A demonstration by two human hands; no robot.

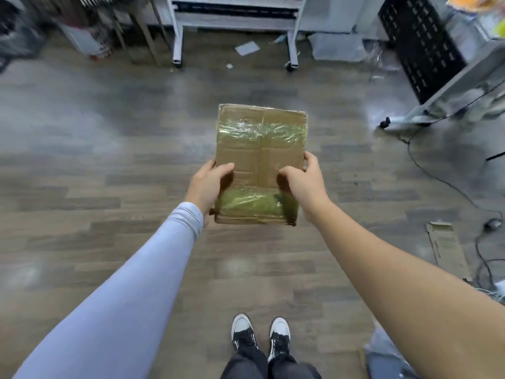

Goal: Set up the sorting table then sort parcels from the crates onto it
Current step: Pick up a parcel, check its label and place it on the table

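The flat brown cardboard parcel banded with shiny clear tape (261, 164) is up in the air at about the person's middle, over the grey wood-plank floor (109, 160), carried between both hands. From the head camera, the only view there is, the left hand (208, 184) in its pale lilac sleeve has its thumb laid over the top face near the left edge, the other fingers going under where I cannot see them. The bare-armed right hand (302, 184) does the same on the right side: thumb curled on top, fingertips hooked round the right edge. So both hands are clamped on the parcel at its near half.

The parcel lies nearly flat, broad face up, its long axis running from near to far away from the person, and the far short end points toward the white metal-framed table on castors (235, 28) at the far side of the room. The far end looks tipped up a little.

I'd say this is the carry to that table. To do it well, keep both grips even so the unsupported far half does not droop, hold it level, and mind the black cables (437, 176) trailing over the floor on the right and the scrap of flattened cardboard (448, 250) there while walking; set it down far end first
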